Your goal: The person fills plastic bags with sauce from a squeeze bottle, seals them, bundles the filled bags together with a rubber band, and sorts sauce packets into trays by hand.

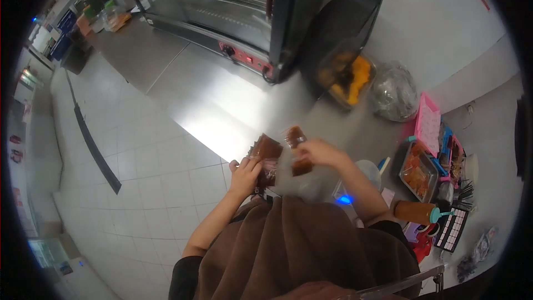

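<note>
My left hand (246, 176) is at the counter's front edge, its fingers curled over a clear packet of reddish-brown sauce (267, 150). More brown packets seem to lie under that one, but my fingers partly cover them. To the right, my right hand (319, 152) grips a second brown sauce packet (295, 135), a little apart from the first. That hand is slightly blurred. A whitish translucent plastic bag (302, 184) hangs below and between my hands, close against the brown apron (311, 233).
A glass display warmer (247, 58) stands at the back of the steel counter (222, 97). Right of it are a tub of orange food (355, 80) and a knotted plastic bag (394, 91). Farther right sit a metal tray (419, 175), a pink basket (427, 122) and a sauce bottle (413, 211).
</note>
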Demonstrator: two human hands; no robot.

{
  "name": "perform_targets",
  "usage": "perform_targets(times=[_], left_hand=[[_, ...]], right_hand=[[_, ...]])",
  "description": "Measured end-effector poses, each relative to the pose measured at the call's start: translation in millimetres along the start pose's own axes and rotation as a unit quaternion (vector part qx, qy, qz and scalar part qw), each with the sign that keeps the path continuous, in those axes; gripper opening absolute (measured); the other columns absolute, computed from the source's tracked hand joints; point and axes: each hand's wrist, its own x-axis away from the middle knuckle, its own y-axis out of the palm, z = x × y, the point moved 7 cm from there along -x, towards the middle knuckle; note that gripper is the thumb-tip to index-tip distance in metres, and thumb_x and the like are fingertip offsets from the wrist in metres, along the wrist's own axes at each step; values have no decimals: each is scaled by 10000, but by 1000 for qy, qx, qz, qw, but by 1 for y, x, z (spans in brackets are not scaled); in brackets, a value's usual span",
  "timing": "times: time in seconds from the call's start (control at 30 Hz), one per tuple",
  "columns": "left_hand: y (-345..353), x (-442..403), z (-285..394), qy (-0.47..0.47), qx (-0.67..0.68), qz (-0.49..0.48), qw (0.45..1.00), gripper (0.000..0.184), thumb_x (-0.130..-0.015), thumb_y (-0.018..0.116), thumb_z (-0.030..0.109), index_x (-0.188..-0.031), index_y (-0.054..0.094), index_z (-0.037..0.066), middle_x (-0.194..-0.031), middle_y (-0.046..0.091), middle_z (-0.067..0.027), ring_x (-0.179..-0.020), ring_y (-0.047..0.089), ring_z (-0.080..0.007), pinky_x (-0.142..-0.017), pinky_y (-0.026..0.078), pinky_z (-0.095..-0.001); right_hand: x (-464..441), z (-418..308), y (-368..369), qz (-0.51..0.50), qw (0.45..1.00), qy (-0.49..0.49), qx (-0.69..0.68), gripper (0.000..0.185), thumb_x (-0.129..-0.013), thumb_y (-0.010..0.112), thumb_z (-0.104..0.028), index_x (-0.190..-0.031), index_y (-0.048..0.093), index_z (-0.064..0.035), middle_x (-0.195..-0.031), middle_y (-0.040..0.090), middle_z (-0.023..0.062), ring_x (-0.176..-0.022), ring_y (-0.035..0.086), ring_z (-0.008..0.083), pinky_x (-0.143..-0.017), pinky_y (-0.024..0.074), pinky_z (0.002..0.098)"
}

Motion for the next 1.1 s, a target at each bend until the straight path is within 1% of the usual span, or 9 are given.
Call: perform_targets(times=[0.07,0.17,0.27,0.37,0.47,0.67,0.77,0.97,1.1], left_hand=[[-3,-1,1,-2,10,27,1000,293,-690,560,32,-960,581,144,-1131,574,58,-918,520,-157,-803,283,-449],[-2,-1,0,-4,11,15,1000,304,-687,557,27,-968,581,143,-1135,572,57,-927,518,-157,-804,282,-451],[-2,0,0,1,2,-27,1000,276,-738,535,86,-1007,561,143,-1187,555,28,-1007,519,-142,-802,294,-456],[-1,-1,-1,-3,6,-31,999,276,-739,534,85,-1008,558,141,-1177,556,25,-1009,518,-145,-808,303,-466],[0,0,-2,-1,11,-13,1000,272,-740,534,84,-1006,554,138,-1168,557,23,-1013,518,-146,-814,307,-474],[-3,0,-1,0,16,-15,1000,279,-747,535,83,-1021,546,134,-1186,546,17,-1042,510,-152,-823,307,-483],[0,0,-1,-3,17,-27,999,288,-747,534,76,-1029,545,132,-1199,538,12,-1064,503,-159,-834,303,-492],[-3,-1,1,0,11,-32,999,268,-755,534,77,-1018,545,128,-1186,548,6,-1057,507,-159,-852,301,-502],[-1,-2,-1,4,12,-15,1000,264,-758,531,72,-1017,543,126,-1178,553,2,-1052,509,-163,-853,302,-500]], right_hand=[[-17,4,-15,2,1000,2,29,66,-734,563,-40,-788,598,-56,-760,629,154,-738,610,343,-645,464,403],[-55,38,-11,19,997,72,4,116,-733,574,-50,-843,605,-68,-862,646,119,-861,604,309,-716,465,394],[-80,42,-9,59,986,31,151,208,-733,582,-58,-936,611,-89,-1059,611,80,-1030,546,292,-829,443,393],[-89,62,7,72,985,29,154,271,-745,612,-80,-1013,603,-111,-1175,535,60,-1128,469,294,-915,401,405],[-82,60,8,143,981,-19,127,291,-748,649,-116,-1036,609,-121,-1140,524,79,-1094,475,306,-928,395,407],[-85,52,-2,41,970,108,213,391,-710,716,-126,-1086,614,-103,-1165,522,105,-1111,456,345,-920,403,425],[-84,53,-1,40,966,65,249,362,-712,702,-105,-1062,611,-93,-1108,548,116,-1054,496,342,-880,421,411],[-65,43,-10,106,993,28,53,231,-716,656,-66,-933,576,-63,-938,593,142,-938,559,347,-802,453,403],[-54,29,-13,125,981,-60,133,192,-742,653,-83,-911,573,-40,-928,583,129,-962,546,329,-810,453,400]])
